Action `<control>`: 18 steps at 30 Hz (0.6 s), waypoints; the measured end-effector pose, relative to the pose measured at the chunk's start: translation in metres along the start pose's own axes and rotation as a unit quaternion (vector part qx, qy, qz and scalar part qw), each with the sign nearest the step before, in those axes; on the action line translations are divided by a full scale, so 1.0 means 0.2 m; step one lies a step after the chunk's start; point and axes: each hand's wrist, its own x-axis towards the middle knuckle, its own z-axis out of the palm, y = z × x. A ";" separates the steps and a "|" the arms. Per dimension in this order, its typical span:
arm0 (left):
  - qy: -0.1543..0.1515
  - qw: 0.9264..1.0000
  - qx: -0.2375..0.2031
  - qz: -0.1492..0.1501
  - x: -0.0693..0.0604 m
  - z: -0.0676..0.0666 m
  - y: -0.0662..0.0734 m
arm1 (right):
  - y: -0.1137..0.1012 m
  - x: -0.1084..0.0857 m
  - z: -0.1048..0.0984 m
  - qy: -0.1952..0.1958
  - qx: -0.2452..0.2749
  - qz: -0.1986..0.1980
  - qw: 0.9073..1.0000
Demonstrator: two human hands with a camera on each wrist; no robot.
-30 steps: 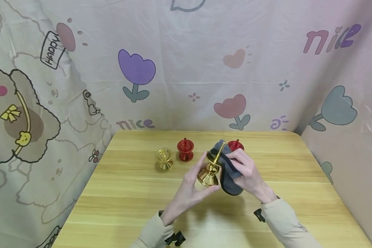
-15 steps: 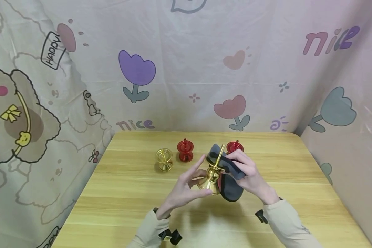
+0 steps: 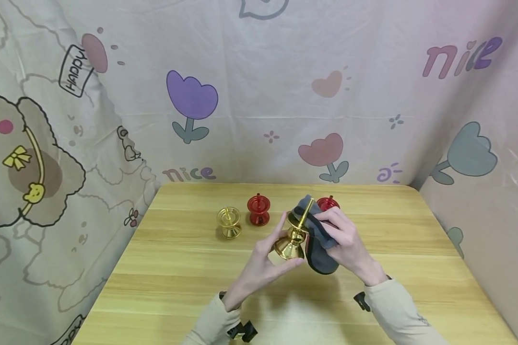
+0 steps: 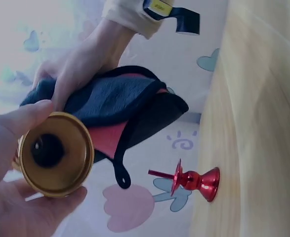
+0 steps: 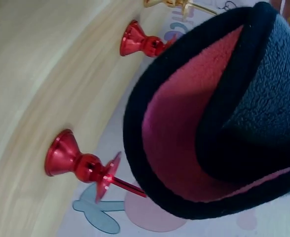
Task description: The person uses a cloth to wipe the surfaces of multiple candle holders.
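Note:
My left hand (image 3: 259, 266) grips a shiny gold candle holder (image 3: 290, 248) by its flared base, tilted above the table. Its hollow underside (image 4: 70, 173) faces the left wrist camera. In my right hand (image 3: 347, 242) is a folded cleaning cloth (image 3: 321, 256), dark grey-blue with a black edge and a red-pink reverse. The cloth presses against the holder's upper dish, beside the upright gold spike. A hanging loop (image 4: 122, 175) dangles from the cloth in the left wrist view.
On the wooden table (image 3: 177, 287) behind my hands stand another gold candle holder (image 3: 229, 224), a red one (image 3: 259, 211) and a second red one (image 3: 328, 202), partly hidden by my right hand. A patterned cloth backdrop (image 3: 259, 96) rises behind the table.
Both hands and the gold candle holder dipped slightly, then rose again to nearly the earlier pose. The cloth shifted along the dish with them. The standing holders stayed put.

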 end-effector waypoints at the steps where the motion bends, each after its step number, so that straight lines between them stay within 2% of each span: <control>1: -0.003 1.000 -0.021 -0.006 0.00 -0.01 0.00 | 0.00 0.00 0.00 -0.003 0.006 -0.002 1.000; 4: -0.023 0.994 -0.100 -0.031 -0.01 -0.03 0.00 | 0.00 0.02 -0.01 0.002 0.035 -0.014 0.999; 7: -0.054 0.982 -0.175 -0.046 -0.01 -0.06 -0.01 | 0.01 0.02 0.00 0.014 0.066 -0.022 0.997; 9: -0.071 0.974 -0.206 -0.056 -0.01 -0.06 -0.01 | 0.01 0.02 0.00 0.021 0.077 -0.024 0.996; 10: -0.075 0.973 -0.210 -0.060 -0.01 -0.06 -0.01 | 0.01 0.02 0.00 0.027 0.079 -0.026 0.996; 12: -0.076 0.977 -0.190 -0.062 0.00 -0.06 -0.01 | 0.02 0.02 0.00 0.037 0.068 -0.024 0.997; 14: -0.062 0.987 -0.136 -0.053 0.01 -0.05 0.00 | 0.01 0.01 0.00 0.046 0.041 -0.021 0.998; 16: -0.044 0.996 -0.069 -0.025 0.01 -0.03 0.01 | 0.01 0.00 -0.01 0.046 0.010 -0.017 0.999; 18: -0.023 1.000 -0.014 0.008 0.02 -0.02 0.01 | 0.00 0.00 -0.01 0.037 -0.011 -0.012 0.999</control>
